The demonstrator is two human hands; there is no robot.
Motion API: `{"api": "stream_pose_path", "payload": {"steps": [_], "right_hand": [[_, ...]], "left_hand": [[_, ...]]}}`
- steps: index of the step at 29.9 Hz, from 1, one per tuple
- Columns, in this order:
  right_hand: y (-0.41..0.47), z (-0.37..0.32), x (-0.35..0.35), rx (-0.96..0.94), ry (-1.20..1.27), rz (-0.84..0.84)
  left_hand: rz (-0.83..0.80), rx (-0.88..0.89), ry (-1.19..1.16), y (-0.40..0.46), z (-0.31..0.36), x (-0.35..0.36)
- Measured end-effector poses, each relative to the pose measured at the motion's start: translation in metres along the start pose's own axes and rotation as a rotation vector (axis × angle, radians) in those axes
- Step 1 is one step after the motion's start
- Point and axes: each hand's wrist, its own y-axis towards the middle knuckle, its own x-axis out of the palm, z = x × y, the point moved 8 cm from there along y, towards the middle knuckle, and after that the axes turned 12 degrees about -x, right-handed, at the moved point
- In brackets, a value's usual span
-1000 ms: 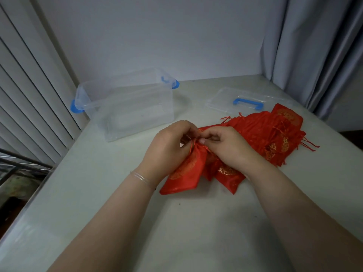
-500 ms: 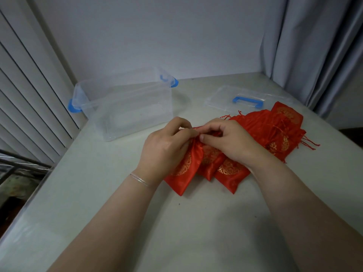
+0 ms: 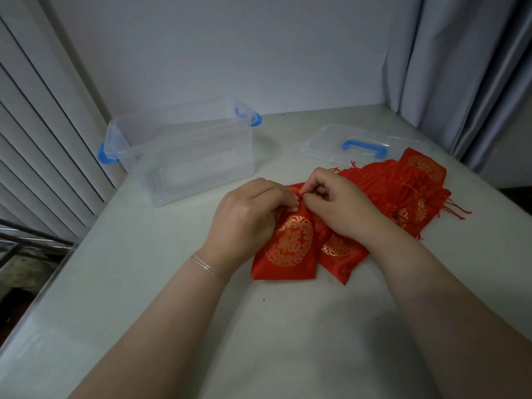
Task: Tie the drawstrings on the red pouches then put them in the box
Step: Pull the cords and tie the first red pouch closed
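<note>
Both hands' fingers point(image 3: 293, 200) pinch one red pouch's point(image 3: 290, 249) drawstring — clear plastic box point(image 3: 184, 156) empty, pouch pile point(image 3: 403, 191) untied.

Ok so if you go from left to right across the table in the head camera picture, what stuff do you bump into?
Clear box → left hand → red pouch being tied → right hand → pile of red pouches. I left out the lid, since it overlaps the pile from behind.
</note>
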Motion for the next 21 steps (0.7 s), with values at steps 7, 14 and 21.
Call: {"api": "stream_pose_path", "payload": {"steps": [7, 14, 21], "right_hand": [[-0.006, 0.013, 0.011, 0.211, 0.424, 0.036], [-0.008, 0.002, 0.014, 0.159, 0.376, 0.002], [-0.008, -0.024, 0.019, -0.192, -0.383, -0.066]], "left_hand": [[-0.114, -0.259, -0.256, 0.006, -0.013, 0.006], [-0.173, -0.719, -0.633, 0.001, -0.038, 0.012], [-0.229, -1.060, -0.590, -0.020, -0.069, 0.033]]}}
